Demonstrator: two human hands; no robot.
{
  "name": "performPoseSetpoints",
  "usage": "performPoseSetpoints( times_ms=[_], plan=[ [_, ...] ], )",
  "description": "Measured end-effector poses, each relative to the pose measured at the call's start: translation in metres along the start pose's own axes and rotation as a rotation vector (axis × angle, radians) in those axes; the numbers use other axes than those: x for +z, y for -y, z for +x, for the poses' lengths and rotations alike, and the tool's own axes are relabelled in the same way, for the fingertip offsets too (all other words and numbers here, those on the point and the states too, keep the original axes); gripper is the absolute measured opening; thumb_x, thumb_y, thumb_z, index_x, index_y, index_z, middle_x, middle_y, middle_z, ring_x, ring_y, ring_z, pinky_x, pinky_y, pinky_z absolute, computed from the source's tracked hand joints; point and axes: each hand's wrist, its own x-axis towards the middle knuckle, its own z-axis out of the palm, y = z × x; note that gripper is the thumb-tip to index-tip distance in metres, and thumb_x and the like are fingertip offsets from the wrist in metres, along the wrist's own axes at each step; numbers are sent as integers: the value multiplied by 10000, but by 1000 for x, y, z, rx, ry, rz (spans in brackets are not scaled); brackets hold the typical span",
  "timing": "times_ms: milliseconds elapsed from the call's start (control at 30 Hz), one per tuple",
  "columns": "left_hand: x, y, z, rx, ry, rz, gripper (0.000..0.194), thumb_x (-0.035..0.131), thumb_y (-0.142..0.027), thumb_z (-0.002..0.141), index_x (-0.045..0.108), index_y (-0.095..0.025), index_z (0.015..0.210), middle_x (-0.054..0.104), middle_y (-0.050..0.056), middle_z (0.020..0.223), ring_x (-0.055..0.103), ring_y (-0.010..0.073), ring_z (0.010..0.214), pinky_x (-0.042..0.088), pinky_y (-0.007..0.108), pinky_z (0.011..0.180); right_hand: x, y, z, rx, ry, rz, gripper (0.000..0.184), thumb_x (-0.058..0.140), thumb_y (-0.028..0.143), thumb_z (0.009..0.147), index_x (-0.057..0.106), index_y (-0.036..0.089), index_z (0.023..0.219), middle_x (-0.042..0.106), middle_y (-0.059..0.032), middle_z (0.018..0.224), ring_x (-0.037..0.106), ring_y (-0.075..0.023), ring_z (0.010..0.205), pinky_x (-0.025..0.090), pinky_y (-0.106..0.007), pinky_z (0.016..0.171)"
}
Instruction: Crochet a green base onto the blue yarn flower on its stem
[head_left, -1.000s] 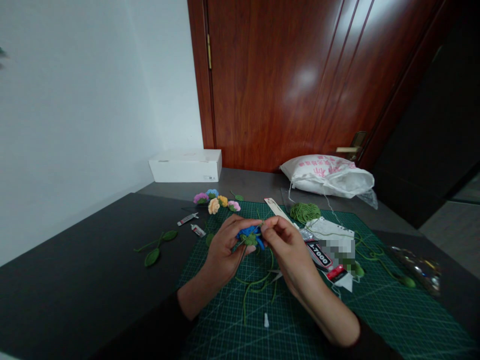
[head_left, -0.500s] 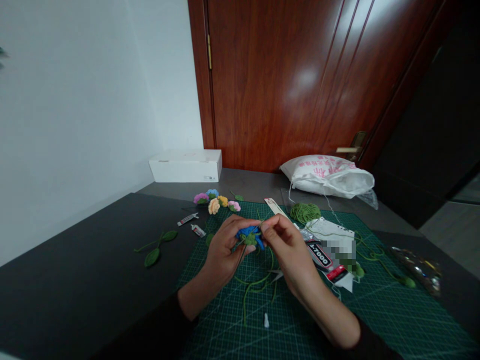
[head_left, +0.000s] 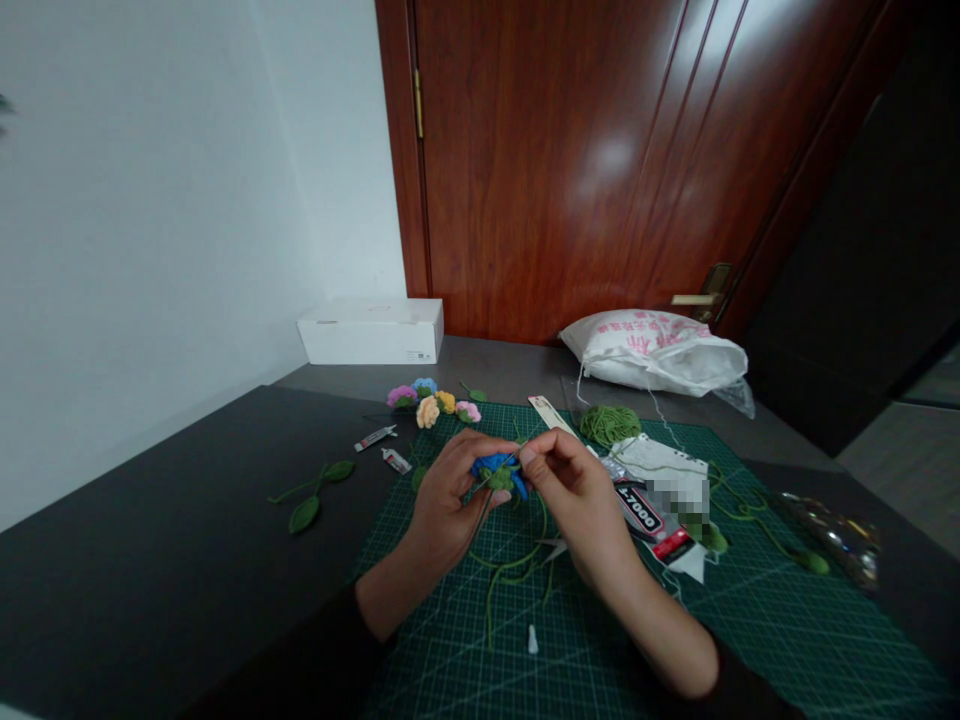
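Note:
Over the green cutting mat my left hand is closed round a blue crocheted flower with a green base. My right hand pinches a thin green strand right beside the flower, fingertips pressed together. A green stem or yarn trails from the flower down onto the mat. Both hands meet at the flower, a little above the mat.
Several small crocheted flowers lie at the mat's far left corner. Green leaves, small tubes, a green yarn ball, a glue tube, a white cap, a white box and a white bag surround the hands.
My right hand's fingertips have shifted slightly left, closer to the flower. Everything else stays as it was.

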Motion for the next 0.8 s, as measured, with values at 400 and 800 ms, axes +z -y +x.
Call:
performPoseSetpoints(
  times_ms=[400,800],
  plan=[
    [-2,-6,2,56,-9,113,256,709,-326,860,680,-254,1104,639,44,986,606,214,926,470,337,828,-1,1,0,1,3,-40,283,671,450,860,616,199,741,561,3,688,522,-164,672,400,-282,624],
    [-5,-6,2,122,7,208,258,650,-196,875,665,-244,1129,653,52,987,609,220,948,489,355,833,-2,1,1,13,22,-9,307,696,481,845,625,209,721,583,8,633,542,-159,605,413,-279,583]
  ],
)
